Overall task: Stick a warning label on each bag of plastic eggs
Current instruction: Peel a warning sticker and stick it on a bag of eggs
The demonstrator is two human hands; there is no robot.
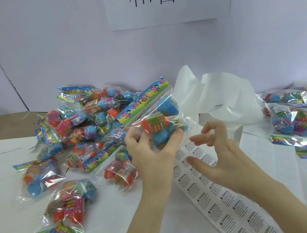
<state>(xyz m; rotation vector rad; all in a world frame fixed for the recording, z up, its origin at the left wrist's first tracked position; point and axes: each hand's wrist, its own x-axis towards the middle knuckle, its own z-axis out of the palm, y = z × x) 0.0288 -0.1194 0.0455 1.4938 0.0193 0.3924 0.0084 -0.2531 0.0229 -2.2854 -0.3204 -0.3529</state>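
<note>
The main risk we see is the slippery film: our left hand [151,148] grips one bag of plastic eggs [159,119] from below, fingers curled round the blue and orange eggs inside, and the loose clear plastic could slide or bunch so that a label lands creased or on a fold. A second risk is the label itself, which could curl onto a fingertip or tear as it peels from the label strip [223,195]. Our right hand [218,156] hovers above the strip's far end with fingers spread and loosely bent, holding nothing that we can make out. The held bag rises toward 1 o'clock from the left palm, its printed header uppermost, and sits at 10 o'clock from the right hand, near but apart. The pile of bags [76,130] lies at 9 o'clock, more bags [300,114] at 3 o'clock, both on the white table [5,184].
</note>
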